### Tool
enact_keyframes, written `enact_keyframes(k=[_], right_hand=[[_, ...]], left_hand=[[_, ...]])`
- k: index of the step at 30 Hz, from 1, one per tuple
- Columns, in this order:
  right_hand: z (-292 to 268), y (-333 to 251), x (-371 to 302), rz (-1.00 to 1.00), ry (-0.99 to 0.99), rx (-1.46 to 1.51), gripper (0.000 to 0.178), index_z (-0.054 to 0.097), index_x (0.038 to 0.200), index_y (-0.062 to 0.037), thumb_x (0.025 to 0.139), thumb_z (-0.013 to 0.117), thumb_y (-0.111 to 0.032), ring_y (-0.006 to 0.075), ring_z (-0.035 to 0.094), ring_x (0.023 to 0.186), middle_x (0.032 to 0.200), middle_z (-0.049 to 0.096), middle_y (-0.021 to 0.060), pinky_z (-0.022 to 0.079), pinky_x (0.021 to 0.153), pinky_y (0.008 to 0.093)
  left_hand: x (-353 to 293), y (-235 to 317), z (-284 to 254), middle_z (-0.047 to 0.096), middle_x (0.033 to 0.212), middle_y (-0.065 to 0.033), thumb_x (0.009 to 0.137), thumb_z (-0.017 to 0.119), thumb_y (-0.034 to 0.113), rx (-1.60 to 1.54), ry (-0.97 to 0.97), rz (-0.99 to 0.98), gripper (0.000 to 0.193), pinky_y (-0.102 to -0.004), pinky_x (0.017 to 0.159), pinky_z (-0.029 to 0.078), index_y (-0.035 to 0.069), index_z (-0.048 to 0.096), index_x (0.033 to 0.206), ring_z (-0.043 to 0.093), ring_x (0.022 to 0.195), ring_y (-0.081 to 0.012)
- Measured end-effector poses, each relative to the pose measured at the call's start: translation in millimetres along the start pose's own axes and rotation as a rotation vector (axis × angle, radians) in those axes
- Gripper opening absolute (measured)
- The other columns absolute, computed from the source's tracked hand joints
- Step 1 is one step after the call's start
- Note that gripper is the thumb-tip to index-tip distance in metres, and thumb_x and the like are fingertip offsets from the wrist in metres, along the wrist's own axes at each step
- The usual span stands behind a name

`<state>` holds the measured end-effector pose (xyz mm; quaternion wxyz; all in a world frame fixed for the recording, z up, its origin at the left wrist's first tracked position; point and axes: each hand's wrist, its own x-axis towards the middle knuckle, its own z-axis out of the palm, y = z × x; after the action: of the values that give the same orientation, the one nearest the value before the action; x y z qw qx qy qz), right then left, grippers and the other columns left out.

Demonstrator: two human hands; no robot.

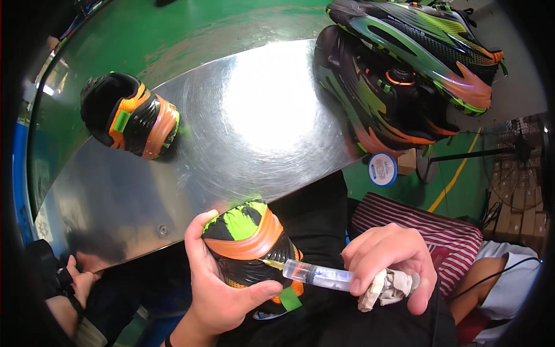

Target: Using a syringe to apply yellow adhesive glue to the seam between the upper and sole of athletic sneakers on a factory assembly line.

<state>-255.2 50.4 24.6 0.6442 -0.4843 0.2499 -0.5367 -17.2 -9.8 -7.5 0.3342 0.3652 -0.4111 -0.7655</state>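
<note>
Near a round printed label (383,169), left hand (218,301) around shoe (245,246), right hand (394,253) around syringe (326,277)

Light (272,95) glares off a metal table (199,162) above green floor (413,194).

In front of me the tabletop (202,150) is scuffed, shiny metal — glare whitens its middle. A black-and-orange shoe (130,118) sits toward the far left; more shoes (407,63) lie heaped at my right.
</note>
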Motion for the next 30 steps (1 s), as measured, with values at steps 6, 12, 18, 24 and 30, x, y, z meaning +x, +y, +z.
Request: enact_keyframes(k=[6,12,18,24,30], right_hand=[[-12.7,6.6,-12.4,0.058,0.055,0.135,0.07,0.06,0.109,0.0137,0.076,0.076,-0.046,0.0257,0.065,0.083,0.094,0.066,0.0206,0.048,0.075,0.031],[-18.5,11.9,-22.1,0.153,0.149,0.301,0.077,0.06,0.11,0.0115,0.073,0.075,-0.054,0.018,0.064,0.087,0.1,0.065,0.0161,0.048,0.079,0.0269],[-20.6,15.7,-25.3,0.266,0.265,0.406,0.081,0.06,0.11,0.0095,0.071,0.074,-0.06,0.0154,0.062,0.093,0.102,0.064,0.0128,0.046,0.083,0.0256],[-26.3,29.3,-26.2,0.259,0.297,0.464,0.085,0.059,0.108,0.011,0.072,0.07,-0.065,0.0167,0.062,0.091,0.101,0.064,0.0147,0.047,0.081,0.0261],[-28.7,45.5,-26.2,0.075,0.291,0.637,0.08,0.056,0.109,0.015,0.075,0.07,-0.056,0.0185,0.063,0.086,0.1,0.063,0.0187,0.048,0.076,0.0265]], left_hand=[[2.0,-1.3,3.5,0.043,0.129,-0.0196,0.063,0.088,0.011,-0.013,0.003,0.001,0.106,-0.0405,0.104,0.038,0.004,0.015,0.139,0.05,0.119,-0.0278],[2.4,-1.4,6.6,0.043,0.129,-0.0193,0.061,0.089,0.012,-0.047,0.045,0.001,0.108,-0.0422,0.104,0.039,0.004,0.016,0.139,0.05,0.12,-0.0289],[2.0,0.3,8.7,0.044,0.129,-0.0185,0.058,0.091,0.014,-0.06,0.104,-0.039,0.11,-0.0426,0.105,0.039,0.004,0.018,0.138,0.049,0.12,-0.0292],[3.0,-1.0,9.5,0.044,0.129,-0.0182,0.056,0.092,0.016,-0.038,0.114,-0.035,0.112,-0.0425,0.105,0.039,0.003,0.018,0.138,0.05,0.121,-0.0288],[1.9,1.2,10.1,0.044,0.13,-0.0182,0.055,0.093,0.016,-0.03,0.142,-0.059,0.113,-0.0426,0.105,0.039,0.003,0.018,0.139,0.049,0.122,-0.0293]])
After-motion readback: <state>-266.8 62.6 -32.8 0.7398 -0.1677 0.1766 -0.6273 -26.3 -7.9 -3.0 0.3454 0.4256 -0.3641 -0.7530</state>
